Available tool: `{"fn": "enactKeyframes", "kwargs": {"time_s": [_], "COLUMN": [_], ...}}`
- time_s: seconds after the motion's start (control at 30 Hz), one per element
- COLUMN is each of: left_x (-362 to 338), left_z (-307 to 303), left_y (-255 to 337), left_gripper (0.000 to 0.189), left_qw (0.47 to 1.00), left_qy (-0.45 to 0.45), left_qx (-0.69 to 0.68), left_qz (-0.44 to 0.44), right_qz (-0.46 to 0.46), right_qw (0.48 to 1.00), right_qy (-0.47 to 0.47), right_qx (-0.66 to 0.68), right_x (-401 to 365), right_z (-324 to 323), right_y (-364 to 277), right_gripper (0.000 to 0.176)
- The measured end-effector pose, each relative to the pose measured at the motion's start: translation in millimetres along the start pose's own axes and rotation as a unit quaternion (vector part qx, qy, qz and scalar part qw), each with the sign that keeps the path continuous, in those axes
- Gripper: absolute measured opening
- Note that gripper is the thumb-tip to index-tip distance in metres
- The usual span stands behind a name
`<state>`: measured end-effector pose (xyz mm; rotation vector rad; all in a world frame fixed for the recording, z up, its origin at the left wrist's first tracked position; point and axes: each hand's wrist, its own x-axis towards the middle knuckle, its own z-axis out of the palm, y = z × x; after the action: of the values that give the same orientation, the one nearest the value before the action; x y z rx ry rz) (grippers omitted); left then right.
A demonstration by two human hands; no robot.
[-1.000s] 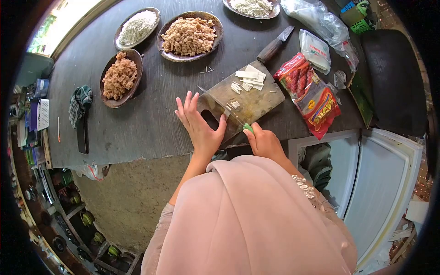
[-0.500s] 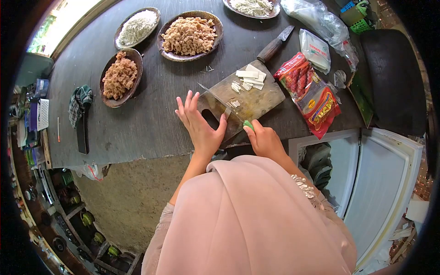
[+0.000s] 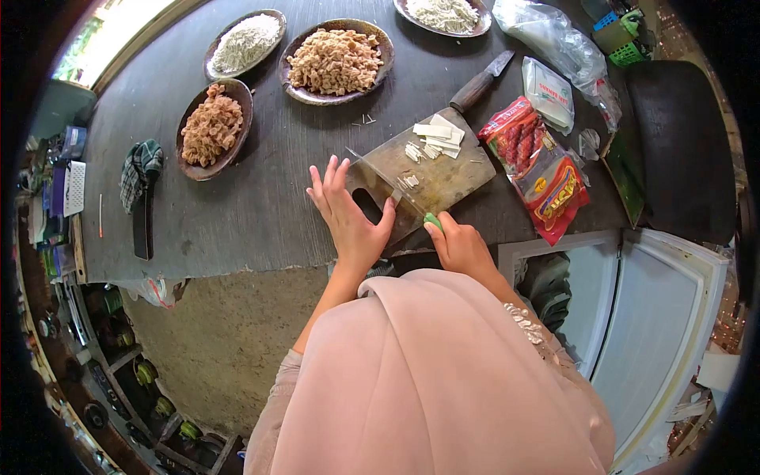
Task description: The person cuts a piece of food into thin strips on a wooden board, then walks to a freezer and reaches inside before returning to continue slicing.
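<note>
My right hand [image 3: 463, 247] is closed round the green handle of a kitchen knife [image 3: 433, 222]. The knife's thin blade lies slantwise across the wooden cutting board [image 3: 467, 170]. On the blade's near side, my left hand [image 3: 356, 226] has its fingers spread and raised, the thumb tip at a small white slice [image 3: 397, 194] by the blade. Short cut white sticks [image 3: 408, 181] lie just beyond the blade. Farther up the board are a pile of flat white slices [image 3: 440, 131] and more small sticks [image 3: 413, 151].
Bowls of brown crumbly pieces [image 3: 336, 62], darker brown pieces [image 3: 212, 127] and white strips [image 3: 247, 43] stand on the dark table [image 3: 277, 198]. A second knife [image 3: 475, 89] lies beyond the board. To the right are a red food packet [image 3: 538, 166] and plastic bags [image 3: 549, 95].
The view has shifted slightly, so the table things sit a little farther right. Both hands, the knife and the white slice keep nearly the same places relative to the board.
</note>
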<state>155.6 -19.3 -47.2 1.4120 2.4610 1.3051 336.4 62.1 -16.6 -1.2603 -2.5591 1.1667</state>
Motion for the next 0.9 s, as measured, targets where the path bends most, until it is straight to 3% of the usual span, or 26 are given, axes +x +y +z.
{"fn": "enactKeyframes", "kwargs": {"time_s": [0.9], "left_x": [1], "left_z": [1], "left_y": [0], "left_gripper": [0.092], "left_qw": [1.000], "left_qy": [-0.003], "left_qx": [0.002], "left_qz": [-0.002], "right_qz": [0.009], "right_qw": [1.000], "right_qy": [-0.011], "right_qx": [-0.027], "right_x": [0], "right_z": [-3], "right_y": [-5], "right_gripper": [0.036]}}
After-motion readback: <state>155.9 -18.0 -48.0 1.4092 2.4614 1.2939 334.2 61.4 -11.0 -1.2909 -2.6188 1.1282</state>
